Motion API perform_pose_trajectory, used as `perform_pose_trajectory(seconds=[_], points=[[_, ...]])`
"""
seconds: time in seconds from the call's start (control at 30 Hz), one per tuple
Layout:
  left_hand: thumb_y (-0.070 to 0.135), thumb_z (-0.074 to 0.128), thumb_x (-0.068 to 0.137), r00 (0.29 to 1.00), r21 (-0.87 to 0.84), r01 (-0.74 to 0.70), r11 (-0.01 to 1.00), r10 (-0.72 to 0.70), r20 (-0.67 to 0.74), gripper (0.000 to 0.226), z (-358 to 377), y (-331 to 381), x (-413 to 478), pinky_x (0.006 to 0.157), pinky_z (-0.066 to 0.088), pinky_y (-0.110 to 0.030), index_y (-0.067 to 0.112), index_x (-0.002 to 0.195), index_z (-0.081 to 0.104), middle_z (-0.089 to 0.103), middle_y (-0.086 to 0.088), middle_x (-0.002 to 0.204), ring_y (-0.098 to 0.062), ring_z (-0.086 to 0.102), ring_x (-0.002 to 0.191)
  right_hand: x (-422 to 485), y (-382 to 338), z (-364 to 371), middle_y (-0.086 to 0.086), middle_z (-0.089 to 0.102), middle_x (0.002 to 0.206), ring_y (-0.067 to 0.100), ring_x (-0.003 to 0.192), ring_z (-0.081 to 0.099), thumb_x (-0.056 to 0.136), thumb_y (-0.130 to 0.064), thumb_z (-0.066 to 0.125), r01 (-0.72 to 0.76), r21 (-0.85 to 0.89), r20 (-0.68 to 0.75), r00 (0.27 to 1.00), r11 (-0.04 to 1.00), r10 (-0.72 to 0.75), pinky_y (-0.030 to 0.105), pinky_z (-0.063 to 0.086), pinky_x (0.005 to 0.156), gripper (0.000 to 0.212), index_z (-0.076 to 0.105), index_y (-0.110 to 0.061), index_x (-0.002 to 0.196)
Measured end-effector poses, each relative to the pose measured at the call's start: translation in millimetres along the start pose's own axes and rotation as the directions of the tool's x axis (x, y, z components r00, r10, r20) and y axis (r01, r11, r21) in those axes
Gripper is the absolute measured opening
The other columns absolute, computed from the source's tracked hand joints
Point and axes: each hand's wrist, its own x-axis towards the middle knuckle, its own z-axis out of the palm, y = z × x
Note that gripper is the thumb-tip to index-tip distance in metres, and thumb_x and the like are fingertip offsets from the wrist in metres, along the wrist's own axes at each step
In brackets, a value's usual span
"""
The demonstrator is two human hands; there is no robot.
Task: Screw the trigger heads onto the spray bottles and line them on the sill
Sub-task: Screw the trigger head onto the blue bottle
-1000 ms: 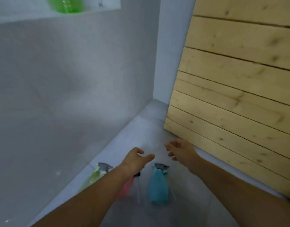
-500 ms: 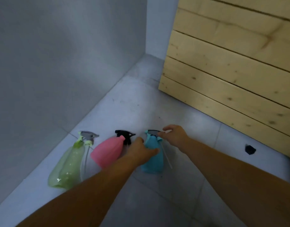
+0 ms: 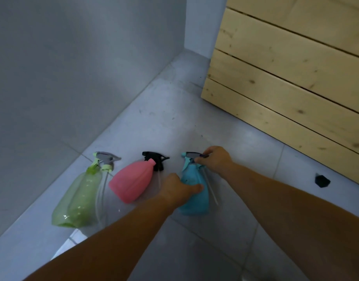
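Head view: three spray bottles lie on their sides on the tiled floor, in a row near the wall. The green bottle (image 3: 79,197) is nearest the wall, the pink bottle (image 3: 132,180) is in the middle, and the blue bottle (image 3: 193,191) is on the right. A trigger head lies at each neck, none visibly seated (dip tubes trail beside the bottles, outside them).

The left hand (image 3: 178,189) is pressed on the blue bottle's body, fingers curling over it. The right hand (image 3: 214,160) pinches the blue trigger head (image 3: 191,156) at the neck.

The step in hand looks like picking up the blue pair to join them. To do it well, I would stand the bottle upright first, grip it firmly low down, feed the tube (image 3: 210,185) into the neck, then set the collar square before turning, since a tilted start will likely cross-thread. The sill is not in view. A small black object (image 3: 322,181) sits apart by the wooden crate (image 3: 296,78).
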Motion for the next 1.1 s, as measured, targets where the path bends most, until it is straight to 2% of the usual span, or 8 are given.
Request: perform_pose_trajectory(seconds=[0.2, 0.37, 0.47, 0.57, 0.73, 0.8, 0.93, 1.1], points=[[0.037, 0.085, 0.078, 0.999, -0.118, 0.024, 0.993, -0.019, 0.045, 0.05, -4.1, -12.2, -10.3, 0.07, 0.059, -0.027, 0.011, 0.11, 0.057, 0.067, -0.003, 0.109, -0.018, 0.067, 0.093, -1.7, -6.0, -2.8, 0.008, 0.053, 0.069, 0.023, 0.072, 0.057, 0.073, -0.029, 0.083, -0.034, -0.031, 0.029, 0.999, 0.999, 0.035, 0.035, 0.049, 0.066, 0.037, 0.052, -0.011, 0.068], [0.032, 0.087, 0.076, 0.995, -0.209, -0.024, 0.978, 0.043, 0.088, 0.053, -14.2, -4.3, -25.3, 0.088, 0.063, -0.039, 0.007, 0.119, 0.066, 0.075, -0.008, 0.118, -0.022, 0.074, 0.1, -9.3, -15.3, -29.5, 0.017, 0.066, 0.093, 0.027, 0.082, 0.066, 0.079, -0.018, 0.08, -0.064, 0.243, 0.03, 0.998, 0.968, 0.058, 0.041, 0.061, 0.079, 0.027, 0.069, -0.001, 0.097], [0.029, 0.087, 0.077, 0.989, -0.206, -0.086, 0.975, 0.108, 0.097, 0.05, -25.7, 10.4, -44.6, 0.092, 0.061, -0.045, 0.008, 0.118, 0.068, 0.075, -0.008, 0.116, -0.025, 0.074, 0.102, -22.5, -43.5, -67.8, 0.017, 0.067, 0.099, 0.023, 0.084, 0.066, 0.084, -0.014, 0.075, 0.039, 0.41, -0.067, 0.998, 0.911, -0.012, 0.031, 0.059, 0.069, 0.019, 0.068, -0.004, 0.098], [0.03, 0.09, 0.071, 0.982, -0.192, -0.153, 0.969, 0.172, 0.082, 0.047, -37.4, 24.9, -73.4, 0.092, 0.06, -0.044, 0.011, 0.109, 0.071, 0.077, -0.008, 0.111, -0.026, 0.075, 0.1, -47.5, -81.3, -114.0, 0.015, 0.065, 0.093, 0.024, 0.084, 0.064, 0.085, -0.012, 0.073, 0.198, 0.491, -0.218, 0.971, 0.848, -0.101, 0.036, 0.059, 0.077, 0.011, 0.064, -0.007, 0.088], [0.049, 0.092, 0.039, 0.967, -0.175, -0.25, 0.952, 0.255, 0.008, 0.088, -57.0, 40.4, -119.7, 0.091, 0.061, -0.047, 0.014, 0.116, 0.069, 0.077, -0.008, 0.112, -0.027, 0.076, 0.098, -112.1, -133.4, -176.0, 0.008, 0.061, 0.079, 0.019, 0.073, 0.063, 0.086, -0.01, 0.07, 0.402, 0.58, -0.361, 0.907, 0.708, -0.218, 0.032, 0.06, 0.07, 0.019, 0.059, -0.012, 0.071], [0.048, 0.093, 0.044, 0.958, -0.159, -0.286, 0.945, 0.285, -0.025, 0.087, -64.4, 46.5, -143.0, 0.091, 0.061, -0.047, 0.015, 0.12, 0.066, 0.075, -0.007, 0.113, -0.026, 0.074, 0.099, -137.2, -145.1, -191.6, 0.013, 0.059, 0.08, 0.022, 0.077, 0.063, 0.084, -0.015, 0.072, 0.471, 0.562, -0.406, 0.873, 0.68, -0.269, 0.039, 0.061, 0.075, 0.018, 0.062, -0.011, 0.07], [0.045, 0.092, 0.056, 0.93, -0.085, -0.365, 0.927, 0.36, -0.071, 0.079, -74.4, 56.4, -191.1, 0.093, 0.06, -0.048, 0.019, 0.124, 0.061, 0.071, -0.005, 0.116, -0.026, 0.071, 0.102, -188.0, -162.8, -209.7, 0.012, 0.062, 0.084, 0.019, 0.076, 0.063, 0.087, -0.015, 0.069, 0.54, 0.551, -0.412, 0.839, 0.636, -0.355, 0.025, 0.058, 0.066, 0.011, 0.064, -0.007, 0.081], [0.038, 0.091, 0.067, 0.884, -0.021, -0.458, 0.889, 0.453, -0.112, 0.067, -82.5, 68.1, -238.2, 0.092, 0.06, -0.045, 0.024, 0.124, 0.06, 0.07, -0.005, 0.114, -0.023, 0.07, 0.102, -238.5, -170.8, -217.0, 0.011, 0.064, 0.087, 0.02, 0.079, 0.065, 0.087, -0.015, 0.07, 0.542, 0.568, -0.399, 0.839, 0.619, -0.369, 0.028, 0.058, 0.069, 0.017, 0.064, -0.002, 0.095]])
